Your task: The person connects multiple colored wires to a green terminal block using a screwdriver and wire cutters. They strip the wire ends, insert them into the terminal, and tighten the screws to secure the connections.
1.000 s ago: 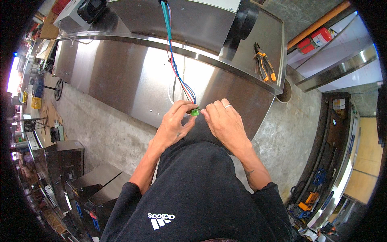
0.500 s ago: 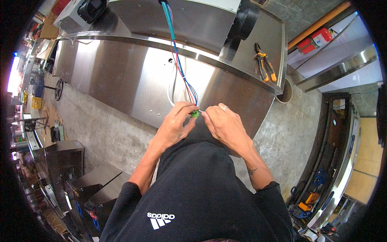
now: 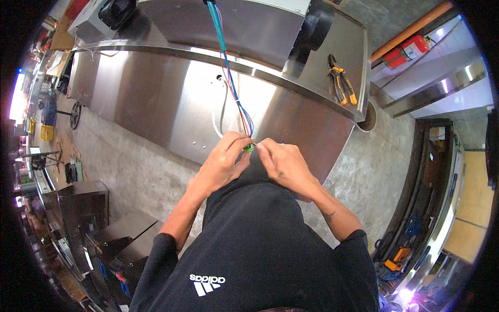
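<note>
My left hand (image 3: pixel 227 160) is closed on a small green connector (image 3: pixel 248 148), pinched between thumb and fingers. Red, blue and black wires (image 3: pixel 244 117) come down to the connector from a teal sleeve (image 3: pixel 217 28). Close beside it, my right hand (image 3: pixel 283 161) is closed in a pinch. A thin tip shows between its fingers and the connector, too small to name. A white cable (image 3: pixel 218 125) hangs from a hole in the steel panel (image 3: pixel 156 99) and passes behind my left hand.
Black and orange pliers (image 3: pixel 340 80) lie on the steel ledge (image 3: pixel 312 78) above the panel. A dark round duct (image 3: pixel 317 26) stands beside them. A red fire extinguisher (image 3: pixel 408 52) is at upper right. Metal boxes (image 3: pixel 83 203) stand on the left; a bright spark (image 3: pixel 405 296) glows at lower right.
My right hand has turned slightly, its fingers curling in at the connector, and its forearm has swung outward. The left hand and connector have shifted slightly left. A bright spark appears at lower right.
</note>
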### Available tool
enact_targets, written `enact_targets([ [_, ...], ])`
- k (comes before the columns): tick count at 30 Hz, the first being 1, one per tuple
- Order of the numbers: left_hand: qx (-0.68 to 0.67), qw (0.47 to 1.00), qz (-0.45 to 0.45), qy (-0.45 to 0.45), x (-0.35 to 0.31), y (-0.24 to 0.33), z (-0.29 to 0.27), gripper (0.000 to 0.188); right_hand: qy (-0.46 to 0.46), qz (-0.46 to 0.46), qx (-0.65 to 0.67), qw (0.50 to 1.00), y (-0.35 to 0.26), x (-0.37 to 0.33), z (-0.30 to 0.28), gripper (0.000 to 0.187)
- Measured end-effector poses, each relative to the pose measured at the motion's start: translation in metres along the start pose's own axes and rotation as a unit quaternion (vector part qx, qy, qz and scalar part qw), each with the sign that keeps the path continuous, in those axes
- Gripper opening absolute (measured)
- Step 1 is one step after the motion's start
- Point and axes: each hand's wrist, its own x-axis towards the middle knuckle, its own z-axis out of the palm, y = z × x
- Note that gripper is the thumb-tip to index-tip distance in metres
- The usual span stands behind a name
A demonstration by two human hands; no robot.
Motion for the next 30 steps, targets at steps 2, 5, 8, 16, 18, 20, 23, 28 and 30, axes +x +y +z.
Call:
enact_targets([
  [2,0.002,1.0,0.013,0.008,-0.001,-0.001,0.002,0.045,-0.047,0.128,0.158,0.978,-0.002,0.004,-0.006,0.025],
  [5,0.023,1.0,0.018,-0.011,0.0,0.0,0.002,0.047,-0.075,0.136,0.108,0.982,-0.008,0.005,-0.015,0.024],
  [8,0.023,0.999,0.0,-0.022,0.005,-0.001,0.004,0.049,0.004,-0.061,-0.145,0.987,-0.007,0.003,-0.01,0.021],
  [16,0.029,0.998,0.04,-0.026,0.008,0.001,-0.003,0.049,-0.005,-0.097,-0.181,0.979,0.004,-0.002,0.003,0.017],
  [18,0.035,0.998,0.048,-0.022,0.007,0.001,-0.004,0.048,0.008,-0.043,-0.039,0.998,0.001,0.0,0.006,0.021],
  [20,0.036,0.998,0.048,-0.019,0.008,0.001,-0.004,0.048,0.0,0.045,0.071,0.996,-0.009,0.003,0.001,0.029],
  [23,0.034,0.998,0.057,-0.017,0.007,0.0,-0.003,0.047,-0.029,0.167,0.203,0.964,-0.009,0.006,0.003,0.041],
  [28,-0.011,1.0,-0.011,0.005,0.009,0.006,0.002,0.043,-0.031,0.163,0.213,0.963,-0.004,-0.001,-0.001,0.04],
  [30,-0.047,0.998,-0.05,0.016,0.009,0.007,0.001,0.042,-0.004,0.172,0.241,0.955,-0.008,-0.009,-0.005,0.038],
])
